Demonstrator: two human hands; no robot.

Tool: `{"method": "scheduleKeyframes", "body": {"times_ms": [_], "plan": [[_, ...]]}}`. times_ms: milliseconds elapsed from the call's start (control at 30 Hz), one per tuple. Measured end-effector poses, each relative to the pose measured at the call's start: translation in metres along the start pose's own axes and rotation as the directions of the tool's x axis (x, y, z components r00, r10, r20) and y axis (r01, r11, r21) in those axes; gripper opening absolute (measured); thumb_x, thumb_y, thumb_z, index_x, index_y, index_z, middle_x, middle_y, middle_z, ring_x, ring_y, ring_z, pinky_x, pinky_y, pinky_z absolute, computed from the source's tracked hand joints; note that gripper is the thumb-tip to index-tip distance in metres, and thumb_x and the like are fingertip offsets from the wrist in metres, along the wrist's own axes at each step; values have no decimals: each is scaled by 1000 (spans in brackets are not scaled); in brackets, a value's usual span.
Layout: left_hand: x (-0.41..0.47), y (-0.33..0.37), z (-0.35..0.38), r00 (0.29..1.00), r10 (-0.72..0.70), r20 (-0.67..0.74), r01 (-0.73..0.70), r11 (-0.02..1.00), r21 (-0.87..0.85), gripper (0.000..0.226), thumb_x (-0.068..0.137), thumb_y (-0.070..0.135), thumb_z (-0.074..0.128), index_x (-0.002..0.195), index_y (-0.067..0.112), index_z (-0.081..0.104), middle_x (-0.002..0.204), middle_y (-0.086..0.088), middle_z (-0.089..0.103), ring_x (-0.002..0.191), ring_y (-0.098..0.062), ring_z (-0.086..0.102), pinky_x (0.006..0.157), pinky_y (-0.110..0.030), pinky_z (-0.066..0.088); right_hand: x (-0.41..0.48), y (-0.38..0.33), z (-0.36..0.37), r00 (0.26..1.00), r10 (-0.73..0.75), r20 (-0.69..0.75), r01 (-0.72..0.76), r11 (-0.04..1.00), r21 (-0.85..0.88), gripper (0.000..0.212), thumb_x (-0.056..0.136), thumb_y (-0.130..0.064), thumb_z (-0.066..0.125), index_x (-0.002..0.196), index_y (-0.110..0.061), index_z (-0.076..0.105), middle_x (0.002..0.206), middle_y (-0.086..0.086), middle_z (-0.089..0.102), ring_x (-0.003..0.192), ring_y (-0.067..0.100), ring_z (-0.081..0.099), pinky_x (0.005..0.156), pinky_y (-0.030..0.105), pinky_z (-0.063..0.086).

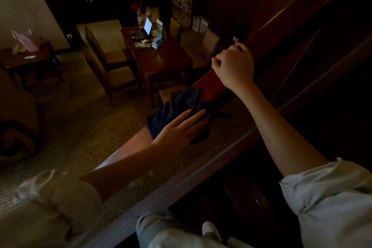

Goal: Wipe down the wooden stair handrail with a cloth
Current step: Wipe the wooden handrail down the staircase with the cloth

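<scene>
— On the cloth (pixel 177 106), what is the left hand (pixel 179 129) doing?
— It lies flat, fingers straight, pressing that dark cloth onto the sloping wooden handrail (pixel 213 84).
— And the right hand (pixel 233 64)?
— Higher up, fingers curled over the handrail's top (thumb hidden). Beyond, below, stands a table (pixel 167 62) with an open laptop (pixel 146 29).

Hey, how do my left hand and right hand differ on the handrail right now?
The left hand lies flat, fingers straight, pressing the dark blue cloth; the right hand has its fingers curled round the bare handrail. The left hand sits nearer the camera; the right hand grips further up the slope. Both rest on the same wooden handrail.
</scene>
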State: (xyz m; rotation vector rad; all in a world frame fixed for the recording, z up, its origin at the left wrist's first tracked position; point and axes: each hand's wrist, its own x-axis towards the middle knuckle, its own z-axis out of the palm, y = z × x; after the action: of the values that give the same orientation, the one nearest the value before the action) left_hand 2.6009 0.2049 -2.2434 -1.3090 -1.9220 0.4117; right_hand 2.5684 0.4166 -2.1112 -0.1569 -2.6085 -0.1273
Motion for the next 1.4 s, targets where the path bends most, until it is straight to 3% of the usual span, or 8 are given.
{"method": "scheduleKeyframes", "body": {"times_ms": [367, 633, 733, 833, 933, 1100, 1267, 1400], "plan": [[80, 2, -15, 998, -59, -17, 60, 996, 68, 76, 89, 33, 61, 152, 19, 21, 159, 1, 19, 147, -22, 15, 118, -43, 9, 1, 3, 1, 1000, -5, -26, 6, 999, 34, 38, 99, -32, 43, 92, -11, 74, 88, 8, 71, 97, 26, 60, 109, 38, 30], [-21, 2, -3, 999, -47, 18, 48, 998, -33, 71, 80, 18, 74, 143, 15, 43, 154, -4, 23, 144, -31, 15, 116, -45, 14, -1, -1, 1, 999, 18, -50, -16, 999, 52, 35, 100, -29, 45, 94, -10, 73, 90, 8, 71, 99, 24, 60, 112, 39, 28], [9, -1, -10, 999, 19, 48, -19, 1000, -15, 58, 70, 27, 81, 125, 24, 63, 148, 0, 42, 140, -24, 31, 116, -46, 18, -1, -2, 1, 999, 27, -47, -24, 998, 51, 34, 100, -29, 46, 98, -10, 73, 92, 9, 71, 100, 25, 61, 111, 38, 27], [59, 3, -21, 994, 57, 97, -65, 995, 80, 61, 78, 33, 74, 135, 32, 53, 154, 5, 32, 145, -21, 23, 116, -46, 11, 0, -2, -2, 999, 21, -36, -19, 999, 40, 35, 100, -31, 44, 96, -12, 73, 92, 9, 70, 99, 25, 60, 110, 38, 27], [75, 7, -17, 998, -36, 45, 31, 994, 102, 72, 85, 30, 68, 149, 27, 33, 157, 5, 25, 146, -20, 17, 118, -44, 10, -1, -1, -1, 1000, 8, -29, -7, 999, 37, 36, 99, -32, 43, 95, -13, 73, 89, 7, 70, 98, 25, 60, 110, 38, 28], [4, 6, -6, 979, -202, 28, 204, 967, -154, 75, 86, 14, 55, 152, 18, 20, 159, -6, 13, 146, -29, 12, 119, -45, 9, 0, -2, -1, 999, 18, -29, -16, 999, 45, 35, 100, -29, 44, 100, -10, 73, 93, 8, 71, 101, 25, 60, 112, 38, 27], [19, 11, -9, 961, -278, 5, 273, 940, -207, 83, 80, 13, 73, 148, 18, 26, 154, -11, 23, 141, -31, 26, 116, -47, 18, -1, -4, 2, 998, 32, -55, -29, 998, 52, 33, 100, -28, 46, 99, -10, 73, 94, 9, 72, 101, 24, 61, 112, 38, 28], [93, 9, -15, 916, -396, -69, 346, 864, -366, 65, 78, 8, 77, 136, 18, 51, 141, -20, 47, 135, -34, 40, 113, -46, 27, 0, -1, -1, 998, 31, -45, -28, 998, 63, 35, 100, -28, 45, 97, -9, 74, 92, 11, 71, 99, 25, 61, 111, 38, 27]]}}
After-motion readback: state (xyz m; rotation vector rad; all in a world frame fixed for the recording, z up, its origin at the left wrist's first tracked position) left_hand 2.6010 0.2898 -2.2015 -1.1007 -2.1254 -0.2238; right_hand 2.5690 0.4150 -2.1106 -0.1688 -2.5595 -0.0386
